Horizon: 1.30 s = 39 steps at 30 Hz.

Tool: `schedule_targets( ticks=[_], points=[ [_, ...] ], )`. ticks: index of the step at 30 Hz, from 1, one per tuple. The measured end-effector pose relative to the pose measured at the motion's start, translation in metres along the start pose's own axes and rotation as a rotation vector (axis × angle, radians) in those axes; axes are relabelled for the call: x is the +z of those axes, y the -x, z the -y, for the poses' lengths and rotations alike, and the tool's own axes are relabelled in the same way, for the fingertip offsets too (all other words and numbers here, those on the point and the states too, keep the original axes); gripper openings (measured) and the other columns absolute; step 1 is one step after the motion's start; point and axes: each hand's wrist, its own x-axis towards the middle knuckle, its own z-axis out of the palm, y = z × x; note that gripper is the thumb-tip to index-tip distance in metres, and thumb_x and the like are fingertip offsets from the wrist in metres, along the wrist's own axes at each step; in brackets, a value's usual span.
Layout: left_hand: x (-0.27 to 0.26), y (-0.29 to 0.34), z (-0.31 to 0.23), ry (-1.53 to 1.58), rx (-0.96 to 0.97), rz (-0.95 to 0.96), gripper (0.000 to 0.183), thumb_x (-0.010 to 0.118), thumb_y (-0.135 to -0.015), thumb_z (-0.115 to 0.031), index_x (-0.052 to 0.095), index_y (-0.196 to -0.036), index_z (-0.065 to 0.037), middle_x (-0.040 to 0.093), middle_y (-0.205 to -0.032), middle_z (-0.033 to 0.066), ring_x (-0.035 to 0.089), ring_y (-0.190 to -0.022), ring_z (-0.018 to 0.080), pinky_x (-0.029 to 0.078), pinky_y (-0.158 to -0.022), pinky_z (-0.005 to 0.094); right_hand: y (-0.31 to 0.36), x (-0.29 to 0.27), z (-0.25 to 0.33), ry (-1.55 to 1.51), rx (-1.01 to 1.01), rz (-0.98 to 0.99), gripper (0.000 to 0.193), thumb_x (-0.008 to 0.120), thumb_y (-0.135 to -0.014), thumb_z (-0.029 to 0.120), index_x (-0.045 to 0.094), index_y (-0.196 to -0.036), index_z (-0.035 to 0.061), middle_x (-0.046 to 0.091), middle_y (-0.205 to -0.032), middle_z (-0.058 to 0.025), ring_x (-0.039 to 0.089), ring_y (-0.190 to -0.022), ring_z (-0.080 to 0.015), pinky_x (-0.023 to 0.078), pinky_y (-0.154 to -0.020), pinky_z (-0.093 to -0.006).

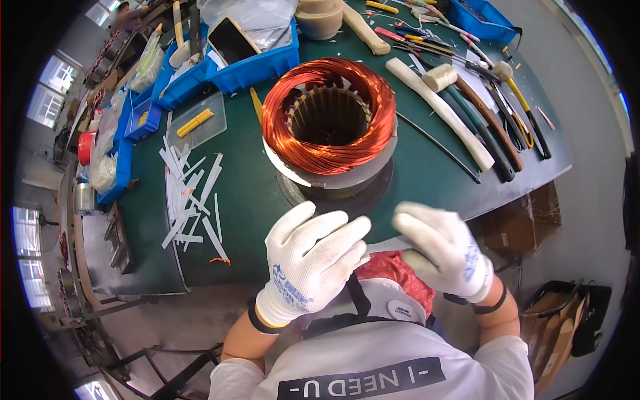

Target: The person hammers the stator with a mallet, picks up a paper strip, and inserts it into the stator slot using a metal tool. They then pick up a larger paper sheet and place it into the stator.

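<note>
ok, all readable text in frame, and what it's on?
Shirt: light capitals on a dark band, legible; wording not copied here.
Left glove: blue print, too blurred.
Right glove: blue print, too blurred.
Round patch: dark lettering, too small.

Bright overall; windows [59,75] well left of the left hand [313,257] blown out. Copper coil [333,159] ahead of both hands throws glare. Right hand [443,250] slightly blurred at fingertips; fisheye bends edges, corners black.
</note>
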Motion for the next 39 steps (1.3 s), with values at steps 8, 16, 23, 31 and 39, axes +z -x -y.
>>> schedule_targets(
  ticks=[8, 16, 23, 31, 39],
  points=[
    [0.008, -0.006, -0.001, -0.167, -0.013, 0.111, 0.033, 0.073, -0.077, -0.047, 0.063, -0.084, -0.016, 0.061, -0.117, 0.0129, 0.057, -0.107, 0.0342, 0.043, -0.094, 0.0508, 0.078, 0.033, -0.017, 0.194, 0.22, -0.209, 0.034, 0.066, -0.07, 0.004, 0.065, -0.104, 0.003, 0.058, -0.062, -0.0093, 0.057, -0.051, -0.0296, 0.045, -0.047, -0.0405],
    [-0.005, -0.056, 0.07, -0.269, 0.075, 0.025, 0.05, 0.064, -0.087, -0.048, 0.059, -0.112, -0.006, 0.056, -0.108, 0.0122, 0.05, -0.116, 0.036, 0.032, -0.109, 0.0559, 0.223, -0.158, -0.109, 1.195, 0.699, -0.992, 0.027, 0.057, -0.095, 0.017, 0.063, -0.113, -0.0008, 0.066, -0.099, -0.0191, 0.065, -0.096, -0.0344, 0.053, -0.078, -0.0417],
    [0.009, -0.052, 0.047, -0.298, -0.059, -0.106, 0.039, 0.069, -0.083, -0.039, 0.059, -0.107, -0.01, 0.051, -0.099, 0.0116, 0.051, -0.101, 0.0333, 0.031, -0.107, 0.0575, 0.207, -0.133, -0.136, 0.775, 0.876, -0.461, 0.039, 0.062, -0.089, 0.016, 0.058, -0.123, -0.0025, 0.061, -0.123, -0.0219, 0.056, -0.117, -0.0382, 0.047, -0.097, -0.0428],
    [0.006, -0.065, 0.027, -0.266, -0.071, -0.124, 0.043, 0.072, -0.081, -0.029, 0.063, -0.116, -0.006, 0.057, -0.086, 0.0109, 0.056, -0.086, 0.0313, 0.04, -0.101, 0.0503, 0.062, -0.051, -0.124, 0.704, 0.444, -0.087, 0.05, 0.072, -0.076, 0.026, 0.063, -0.121, 0.0078, 0.058, -0.124, -0.0185, 0.054, -0.113, -0.0396, 0.044, -0.096, -0.0475],
    [0.003, -0.07, 0.058, -0.182, 0.044, -0.195, 0.043, 0.066, -0.083, -0.052, 0.062, -0.08, -0.009, 0.053, -0.076, 0.0102, 0.056, -0.079, 0.0322, 0.042, -0.097, 0.0557, 0.073, -0.081, 0.038, 0.255, 0.478, -1.208, 0.042, 0.065, -0.079, 0.005, 0.061, -0.12, -0.0023, 0.064, -0.118, -0.0139, 0.059, -0.113, -0.0249, 0.044, -0.1, -0.0356]
  ],
)
